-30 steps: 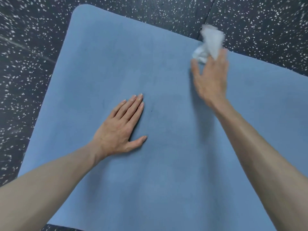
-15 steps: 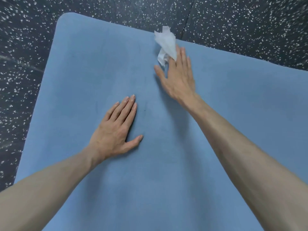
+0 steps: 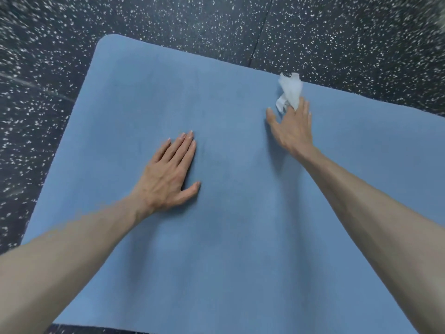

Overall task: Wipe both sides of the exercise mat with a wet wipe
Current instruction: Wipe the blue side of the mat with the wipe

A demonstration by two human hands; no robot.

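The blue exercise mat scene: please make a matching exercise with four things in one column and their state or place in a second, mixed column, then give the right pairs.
Column 1
1. blue exercise mat
2. crumpled white wet wipe
3. left hand
4. dark speckled rubber floor

Column 2
A. lies palm down, fingers straight
B. under the right hand's fingertips, near the far edge
C. surrounds the mat
D. spread flat under both hands

Pairs: 1-D, 2-B, 3-A, 4-C
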